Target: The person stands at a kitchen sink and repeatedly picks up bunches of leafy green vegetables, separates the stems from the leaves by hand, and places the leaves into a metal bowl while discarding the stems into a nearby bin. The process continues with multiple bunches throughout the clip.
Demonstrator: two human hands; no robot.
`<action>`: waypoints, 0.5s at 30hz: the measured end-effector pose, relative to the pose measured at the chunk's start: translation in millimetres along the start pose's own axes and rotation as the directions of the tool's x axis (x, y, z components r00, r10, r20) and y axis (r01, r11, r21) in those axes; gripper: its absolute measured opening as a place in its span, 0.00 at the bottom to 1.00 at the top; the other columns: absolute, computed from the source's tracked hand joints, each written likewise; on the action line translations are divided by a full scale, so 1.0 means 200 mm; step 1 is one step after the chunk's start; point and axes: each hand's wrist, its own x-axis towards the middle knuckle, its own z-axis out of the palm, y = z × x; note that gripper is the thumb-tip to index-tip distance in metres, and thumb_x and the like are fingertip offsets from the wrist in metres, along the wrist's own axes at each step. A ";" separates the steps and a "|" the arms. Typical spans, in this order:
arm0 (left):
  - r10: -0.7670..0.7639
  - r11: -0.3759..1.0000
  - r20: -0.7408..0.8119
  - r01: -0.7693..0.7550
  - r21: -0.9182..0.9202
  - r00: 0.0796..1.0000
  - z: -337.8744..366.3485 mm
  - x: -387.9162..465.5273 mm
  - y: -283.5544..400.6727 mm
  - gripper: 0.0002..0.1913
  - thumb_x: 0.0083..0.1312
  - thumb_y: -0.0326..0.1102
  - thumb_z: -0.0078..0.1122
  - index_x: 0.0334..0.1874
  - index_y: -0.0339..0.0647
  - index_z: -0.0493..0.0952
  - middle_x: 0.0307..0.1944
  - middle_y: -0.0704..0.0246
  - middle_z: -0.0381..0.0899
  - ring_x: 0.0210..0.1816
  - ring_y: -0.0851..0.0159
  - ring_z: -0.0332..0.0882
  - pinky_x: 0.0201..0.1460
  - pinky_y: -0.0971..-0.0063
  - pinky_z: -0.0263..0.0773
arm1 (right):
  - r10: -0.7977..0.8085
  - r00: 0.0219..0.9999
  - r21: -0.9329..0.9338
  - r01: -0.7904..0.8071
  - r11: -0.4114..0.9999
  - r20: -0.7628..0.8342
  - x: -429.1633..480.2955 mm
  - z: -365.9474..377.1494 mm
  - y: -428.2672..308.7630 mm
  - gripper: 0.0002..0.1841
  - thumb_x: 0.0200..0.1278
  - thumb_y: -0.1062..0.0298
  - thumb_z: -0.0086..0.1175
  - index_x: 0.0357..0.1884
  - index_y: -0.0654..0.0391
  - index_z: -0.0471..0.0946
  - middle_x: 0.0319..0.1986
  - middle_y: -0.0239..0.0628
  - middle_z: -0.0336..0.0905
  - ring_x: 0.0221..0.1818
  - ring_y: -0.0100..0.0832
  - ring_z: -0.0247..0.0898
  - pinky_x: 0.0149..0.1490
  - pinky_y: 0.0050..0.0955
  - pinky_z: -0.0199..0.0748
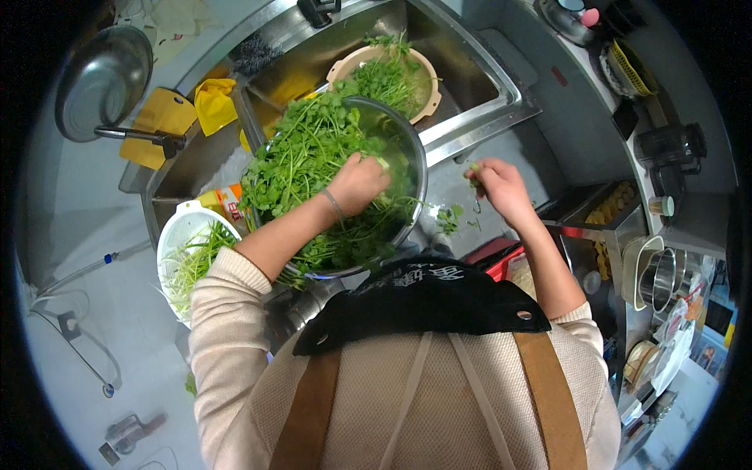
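Note:
A large steel bowl [420,170] heaped with cilantro [311,147] is in front of me; its right part shows greenish water or wet metal, I cannot tell which. Over the bowl, my left hand [358,182] has its fingers curled down on pale cilantro stems, fingertips partly hidden. Right of the bowl, my right hand [499,185] pinches a small bit of greens [472,171] in the air. Below that hand, loose cilantro leaves [450,218] show above the floor. Beyond the bowl, a beige basin [435,104] with more cilantro [385,76] sits in the steel sink.
A white colander [176,226] of shredded scallion stands at left, near an orange-labelled package [230,200]. Farther left are a yellow cloth [215,106], a yellow cutting board [158,132], a faucet [141,135] and a wide metal pan [106,82]. A shelf [637,170] with kitchenware runs along the right.

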 end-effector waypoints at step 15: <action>-0.620 -0.304 0.474 0.366 -0.880 0.626 -0.46 -0.43 -0.29 0.12 0.49 0.27 0.54 0.38 0.34 0.69 0.32 0.68 0.73 0.36 0.69 0.71 0.37 0.80 0.66 | -0.014 0.685 -0.677 0.723 0.136 0.728 0.17 0.34 -0.20 0.09 0.39 0.67 0.47 0.20 0.63 0.75 0.24 0.49 0.74 0.29 0.41 0.72 0.36 0.34 0.70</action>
